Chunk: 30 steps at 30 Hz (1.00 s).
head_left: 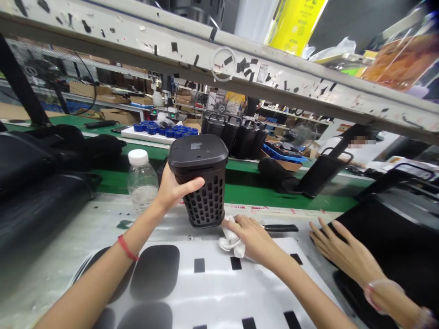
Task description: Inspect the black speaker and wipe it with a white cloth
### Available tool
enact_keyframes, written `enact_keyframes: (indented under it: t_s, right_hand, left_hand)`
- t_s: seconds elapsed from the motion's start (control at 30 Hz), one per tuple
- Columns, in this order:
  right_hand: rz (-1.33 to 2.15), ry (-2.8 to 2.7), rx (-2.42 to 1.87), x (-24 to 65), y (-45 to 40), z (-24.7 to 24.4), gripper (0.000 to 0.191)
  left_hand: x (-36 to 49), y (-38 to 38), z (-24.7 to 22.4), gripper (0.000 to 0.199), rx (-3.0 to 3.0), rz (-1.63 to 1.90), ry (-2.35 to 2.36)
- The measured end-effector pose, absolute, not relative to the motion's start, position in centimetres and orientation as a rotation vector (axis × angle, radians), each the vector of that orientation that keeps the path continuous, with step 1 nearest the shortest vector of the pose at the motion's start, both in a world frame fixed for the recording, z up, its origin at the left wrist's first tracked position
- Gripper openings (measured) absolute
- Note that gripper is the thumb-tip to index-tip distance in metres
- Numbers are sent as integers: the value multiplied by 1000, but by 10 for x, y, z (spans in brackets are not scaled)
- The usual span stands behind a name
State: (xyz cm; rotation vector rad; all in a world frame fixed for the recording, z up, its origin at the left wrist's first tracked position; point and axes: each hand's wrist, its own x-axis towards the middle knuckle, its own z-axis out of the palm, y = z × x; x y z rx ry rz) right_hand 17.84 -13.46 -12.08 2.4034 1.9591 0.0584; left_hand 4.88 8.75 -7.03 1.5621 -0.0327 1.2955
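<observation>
Holds, with the left hand (176,188), a black perforated housing (207,194) by its upper left side, thumb across the front. Has it upright at mid-view, over the bench (106,219) and before a green belt (243,195); resting or lifted, hard to tell from this angle. Bunches a white cloth (234,241) in the right hand (252,235), just beside the housing's lower right corner.

Could drop or twist the housing through a loose one-handed hold; could tip the clear bottle (141,180), just beside the left hand, by swinging left; could nudge the black-handled tool (281,228) by sweeping the cloth right; could bump another person's outspread hand (348,251) by reaching wider.

Finds most room for moving nearer, above the patterned sheet (219,292). Is hemmed in by the bottle at left, tool and large black case (387,237) at right, overhead beam (120,39) higher up.
</observation>
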Motion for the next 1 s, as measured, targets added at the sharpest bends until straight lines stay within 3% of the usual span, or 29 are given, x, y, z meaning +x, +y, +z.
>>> enact_keyframes:
  t_s: [0.2,0.43,0.63,0.7,0.8,0.87,0.93,1.0]
  right_hand:
    - [-81,1906,2519,174,-127,-128,61]
    - [-9,1293,2898,185,-115,-109,61]
    - [-78,852,3012,191,-122,-139,46]
    - [-62,805,3010,190,-124,-148,55]
    - [-73,764,3010,187,-128,-144,89]
    - [-59,763,2996,178,-135,-136,100]
    - [131,943,2988,158,-144,-133,90]
    - [449,1451,2934,124,-154,-143,56]
  left_hand:
    - [51,88,-75,74,1438,1497,64]
    - [51,78,-68,67,1449,1489,77]
    - [51,77,-66,69,1470,1484,34]
    - [51,75,-66,73,1470,1475,3]
    - [52,72,-67,75,1455,1448,-39]
    - [53,70,-68,78,1432,1432,-62]
    - [53,68,-71,82,1436,1403,-88]
    - [54,67,-74,84,1479,1379,-96]
